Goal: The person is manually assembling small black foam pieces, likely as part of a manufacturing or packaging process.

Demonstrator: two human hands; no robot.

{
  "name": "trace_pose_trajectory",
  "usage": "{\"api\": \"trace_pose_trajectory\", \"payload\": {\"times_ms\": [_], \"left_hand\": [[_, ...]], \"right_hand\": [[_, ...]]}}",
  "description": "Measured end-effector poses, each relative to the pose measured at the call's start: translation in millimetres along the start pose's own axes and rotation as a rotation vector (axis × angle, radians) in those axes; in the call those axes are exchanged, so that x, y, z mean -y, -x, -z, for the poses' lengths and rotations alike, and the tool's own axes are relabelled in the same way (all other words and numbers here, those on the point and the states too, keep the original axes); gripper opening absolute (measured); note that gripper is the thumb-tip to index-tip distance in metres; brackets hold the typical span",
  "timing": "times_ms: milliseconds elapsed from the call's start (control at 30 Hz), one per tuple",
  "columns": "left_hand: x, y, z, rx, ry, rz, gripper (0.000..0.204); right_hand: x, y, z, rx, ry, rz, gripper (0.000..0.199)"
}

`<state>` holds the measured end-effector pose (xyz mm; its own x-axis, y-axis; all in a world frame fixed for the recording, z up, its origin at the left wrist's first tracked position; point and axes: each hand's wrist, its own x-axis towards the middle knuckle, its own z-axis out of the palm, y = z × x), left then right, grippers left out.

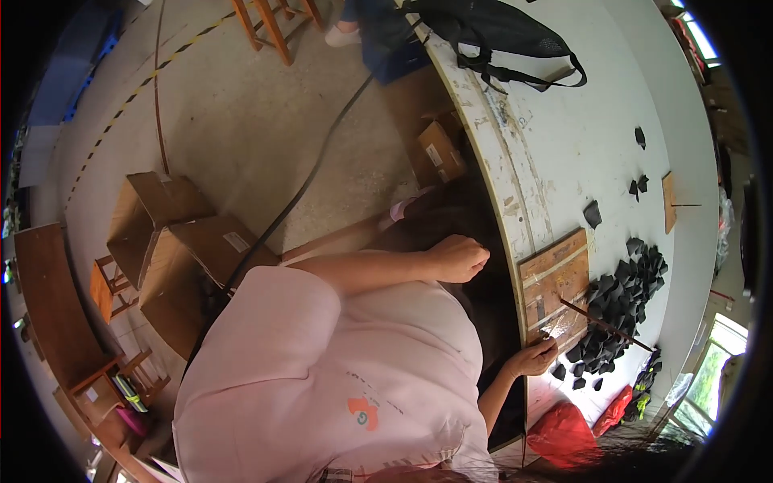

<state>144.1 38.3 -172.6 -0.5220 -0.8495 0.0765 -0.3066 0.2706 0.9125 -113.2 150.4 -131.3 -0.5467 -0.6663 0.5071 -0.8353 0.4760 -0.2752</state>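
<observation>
My left hand is curled into a fist above my lap, short of the table edge. Whatever it may hold is hidden. At the table edge, my right hand has its fingers pinched together beside the near corner of a wooden board. A small shiny patch shows by its fingertips, too unclear to name. From the board a thin dark rod sticks up. Just beyond the board lies a heap of small black pieces, with a few loose ones around it.
A black bag with straps lies at the table's far end. Red plastic bags sit near my right arm. A second small board with a rod stands across the table. Open cardboard boxes and a wooden stool stand on the floor.
</observation>
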Motion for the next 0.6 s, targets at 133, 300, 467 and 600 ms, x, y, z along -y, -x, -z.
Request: {"api": "trace_pose_trajectory", "payload": {"times_ms": [133, 300, 467, 600], "left_hand": [[3.6, -0.7, 3.7, -0.027, 0.046, 0.006, 0.007], [4.4, -1.9, 5.2, -0.005, 0.083, 0.025, 0.007], [6.2, -1.9, 5.9, -0.005, 0.090, 0.003, 0.007], [12.0, 0.0, 7.1, -0.068, 0.100, -0.001, 0.008]], "right_hand": [[-3.1, -3.6, -4.6, -0.030, 0.031, 0.041, 0.028], [-7.1, -6.0, -5.3, -0.009, 0.083, 0.021, 0.028], [2.0, -2.7, -2.2, -0.023, 0.117, 0.039, 0.028], [-3.5, -4.4, -5.7, -0.021, 0.108, 0.074, 0.026]]}}
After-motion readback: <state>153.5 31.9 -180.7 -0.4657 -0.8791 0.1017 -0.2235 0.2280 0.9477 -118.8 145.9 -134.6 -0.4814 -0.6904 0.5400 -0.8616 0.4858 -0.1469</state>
